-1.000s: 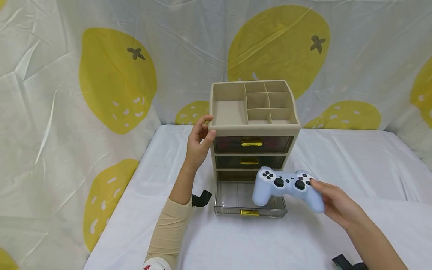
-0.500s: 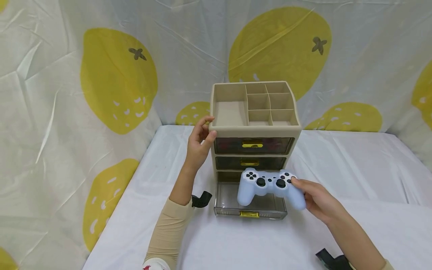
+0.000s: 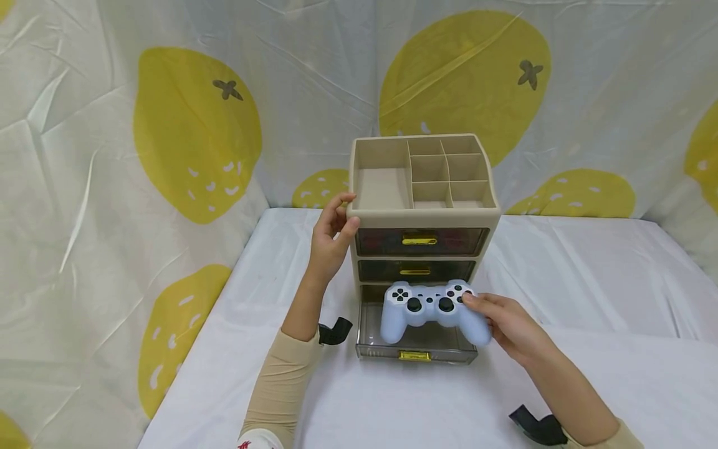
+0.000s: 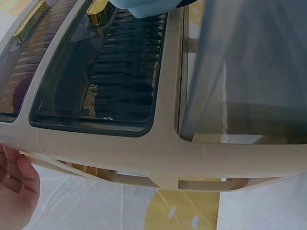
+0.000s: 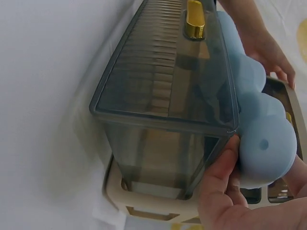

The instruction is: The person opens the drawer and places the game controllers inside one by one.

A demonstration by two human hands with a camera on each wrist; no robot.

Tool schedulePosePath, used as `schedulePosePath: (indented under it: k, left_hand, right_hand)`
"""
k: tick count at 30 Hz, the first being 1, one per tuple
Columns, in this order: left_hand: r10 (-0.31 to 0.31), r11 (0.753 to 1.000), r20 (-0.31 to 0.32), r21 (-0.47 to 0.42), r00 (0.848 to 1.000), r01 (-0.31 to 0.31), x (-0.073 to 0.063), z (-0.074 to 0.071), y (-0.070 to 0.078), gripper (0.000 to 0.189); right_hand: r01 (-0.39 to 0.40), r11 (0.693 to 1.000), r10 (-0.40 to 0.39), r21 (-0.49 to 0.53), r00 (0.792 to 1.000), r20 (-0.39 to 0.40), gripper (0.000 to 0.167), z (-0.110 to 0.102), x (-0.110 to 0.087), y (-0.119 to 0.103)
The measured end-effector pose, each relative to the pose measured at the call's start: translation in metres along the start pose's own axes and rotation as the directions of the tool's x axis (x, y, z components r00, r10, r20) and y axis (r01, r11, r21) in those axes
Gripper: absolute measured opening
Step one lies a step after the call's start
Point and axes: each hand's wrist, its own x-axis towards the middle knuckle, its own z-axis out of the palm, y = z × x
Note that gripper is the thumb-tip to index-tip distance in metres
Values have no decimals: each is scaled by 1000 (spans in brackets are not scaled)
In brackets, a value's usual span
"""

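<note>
A light-blue game controller (image 3: 429, 305) is tilted with its buttons facing up, over the pulled-out bottom drawer (image 3: 415, 343) of a beige drawer organizer (image 3: 423, 215). My right hand (image 3: 510, 321) pinches the controller's right grip, thumb on top near the buttons. In the right wrist view the controller (image 5: 266, 139) runs along the clear drawer's upper edge, fingers beneath it. My left hand (image 3: 331, 240) holds the organizer's upper left corner, thumb at the front and fingers at the side rim. The left wrist view shows part of that hand (image 4: 17, 189) against the frame.
Two upper drawers with dark fronts (image 3: 415, 270) and gold handles are closed. The organizer's top has several compartments (image 3: 429, 168). A white cloth (image 3: 589, 280) covers the table, with a lemon-print sheet (image 3: 314, 75) behind. Black straps (image 3: 335, 331) stick out at the wrists.
My right hand has carried the controller leftward, from the drawer's right side to above its middle. The left hand and the organizer have stayed in place.
</note>
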Motion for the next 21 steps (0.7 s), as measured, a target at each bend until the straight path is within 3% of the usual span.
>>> schedulePosePath:
  k: [6, 14, 21]
  left_hand:
    - [19, 1000, -5, -13, 1000, -20, 0, 1, 1, 49]
    - [2, 1000, -12, -3, 1000, -2, 1, 1, 1, 73]
    - [0, 1000, -14, -1, 1000, 0, 1, 2, 1, 73]
  right_hand:
    - [-13, 998, 10, -68, 999, -39, 65, 7, -1, -6]
    - [-35, 990, 25, -134, 997, -75, 73, 19, 1, -13]
    - [-49, 981, 26, -185, 991, -128, 75, 27, 3, -15]
